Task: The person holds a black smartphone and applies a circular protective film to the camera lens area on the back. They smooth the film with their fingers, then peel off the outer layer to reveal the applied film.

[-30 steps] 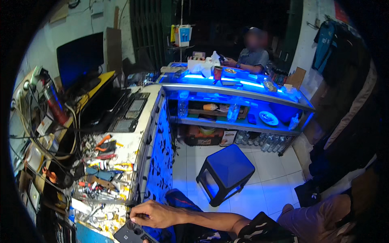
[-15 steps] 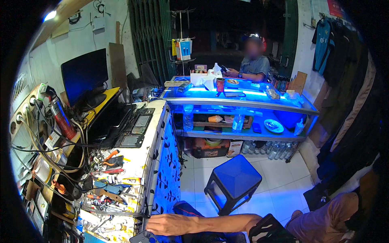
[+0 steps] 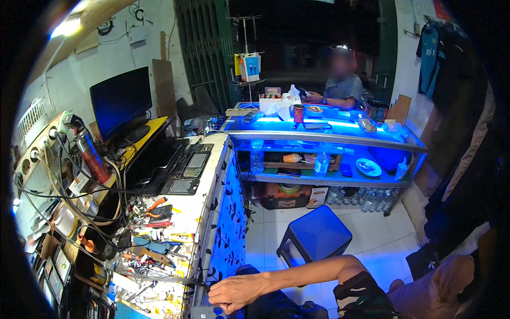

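Note:
My right hand [image 3: 239,292] reaches leftward from the lower right, fingers curled just above a dark phone [image 3: 210,312] at the bottom edge; what they grip is unclear. Cables run beside it along the cluttered, brightly lit bench [image 3: 180,210], which holds pliers [image 3: 156,204], small tools and parts. An opened laptop or similar device [image 3: 186,173] lies farther back on the bench. My left hand is out of view.
A blue stool [image 3: 313,234] stands on the tiled floor. A glowing glass counter [image 3: 329,133] holds bottles and plates; a person [image 3: 342,85] sits behind it holding a small object. A monitor [image 3: 119,103] and power strip [image 3: 37,151] are left; clothes [image 3: 451,106] hang right.
My right hand and the phone have shifted rightward and down in the picture, with the fingers still curled. The whole room also sits farther right as my view has turned slightly.

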The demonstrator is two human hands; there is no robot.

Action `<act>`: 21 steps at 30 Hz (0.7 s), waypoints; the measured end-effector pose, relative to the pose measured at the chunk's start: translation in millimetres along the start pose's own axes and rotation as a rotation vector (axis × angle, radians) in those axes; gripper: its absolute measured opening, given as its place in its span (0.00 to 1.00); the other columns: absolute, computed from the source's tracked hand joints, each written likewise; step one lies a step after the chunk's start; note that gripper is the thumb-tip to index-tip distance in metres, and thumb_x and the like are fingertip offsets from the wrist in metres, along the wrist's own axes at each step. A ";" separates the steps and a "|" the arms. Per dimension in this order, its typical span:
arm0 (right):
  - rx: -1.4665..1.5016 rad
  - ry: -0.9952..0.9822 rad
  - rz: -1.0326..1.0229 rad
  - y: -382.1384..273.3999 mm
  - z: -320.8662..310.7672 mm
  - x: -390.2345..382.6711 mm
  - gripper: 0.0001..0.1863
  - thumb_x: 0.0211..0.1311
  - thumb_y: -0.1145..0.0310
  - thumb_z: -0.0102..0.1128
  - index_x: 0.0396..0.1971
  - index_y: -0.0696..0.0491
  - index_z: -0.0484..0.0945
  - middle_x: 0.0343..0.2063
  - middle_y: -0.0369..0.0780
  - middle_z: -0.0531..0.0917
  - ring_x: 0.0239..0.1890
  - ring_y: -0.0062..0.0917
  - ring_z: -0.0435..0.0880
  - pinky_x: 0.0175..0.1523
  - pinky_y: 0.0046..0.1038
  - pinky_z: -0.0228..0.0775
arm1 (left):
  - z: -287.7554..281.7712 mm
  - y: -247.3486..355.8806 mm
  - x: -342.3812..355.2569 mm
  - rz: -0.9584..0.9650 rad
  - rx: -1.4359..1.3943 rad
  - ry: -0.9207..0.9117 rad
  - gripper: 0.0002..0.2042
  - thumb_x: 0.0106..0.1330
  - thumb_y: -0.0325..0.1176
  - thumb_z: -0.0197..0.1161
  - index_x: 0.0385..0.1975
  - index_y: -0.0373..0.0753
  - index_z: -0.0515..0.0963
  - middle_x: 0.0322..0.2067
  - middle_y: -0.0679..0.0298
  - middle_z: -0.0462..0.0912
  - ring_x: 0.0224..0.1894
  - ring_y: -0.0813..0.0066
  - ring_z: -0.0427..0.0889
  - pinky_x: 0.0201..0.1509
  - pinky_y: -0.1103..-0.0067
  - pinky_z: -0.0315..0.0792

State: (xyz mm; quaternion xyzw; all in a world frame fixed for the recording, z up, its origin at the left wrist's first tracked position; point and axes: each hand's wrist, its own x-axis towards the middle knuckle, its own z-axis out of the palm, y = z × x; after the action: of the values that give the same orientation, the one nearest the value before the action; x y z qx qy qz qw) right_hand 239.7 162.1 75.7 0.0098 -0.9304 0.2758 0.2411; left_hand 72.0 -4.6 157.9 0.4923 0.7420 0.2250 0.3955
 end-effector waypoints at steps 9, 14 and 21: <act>0.444 -0.070 0.371 -1.8 -15.4 -24.1 0.12 0.57 0.67 0.54 0.22 0.59 0.66 0.15 0.41 0.66 0.19 0.29 0.64 0.28 0.34 0.60 | -1.7 -15.0 16.9 0.160 -0.222 -0.174 0.28 0.53 0.39 0.72 0.48 0.26 0.72 0.38 0.49 0.82 0.40 0.63 0.81 0.47 0.72 0.73; 0.564 0.363 0.449 -6.8 -1.8 -31.9 0.16 0.66 0.57 0.56 0.36 0.58 0.76 0.29 0.37 0.81 0.30 0.18 0.75 0.38 0.25 0.71 | 3.5 -16.7 16.5 0.194 -0.257 -0.060 0.25 0.53 0.36 0.72 0.46 0.27 0.74 0.38 0.51 0.82 0.39 0.63 0.81 0.47 0.71 0.73; 0.959 0.481 0.538 -17.8 31.0 -28.2 0.15 0.65 0.64 0.59 0.44 0.59 0.76 0.35 0.34 0.79 0.35 0.12 0.75 0.42 0.18 0.71 | 10.1 -18.5 20.2 0.078 -0.226 -0.049 0.33 0.54 0.40 0.72 0.56 0.30 0.68 0.49 0.50 0.76 0.51 0.61 0.74 0.57 0.71 0.67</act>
State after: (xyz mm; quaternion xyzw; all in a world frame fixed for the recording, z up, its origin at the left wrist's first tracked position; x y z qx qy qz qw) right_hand 253.6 127.8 49.3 -0.1810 -0.5915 0.7105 0.3356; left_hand 65.8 5.5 131.3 0.4782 0.6823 0.3103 0.4577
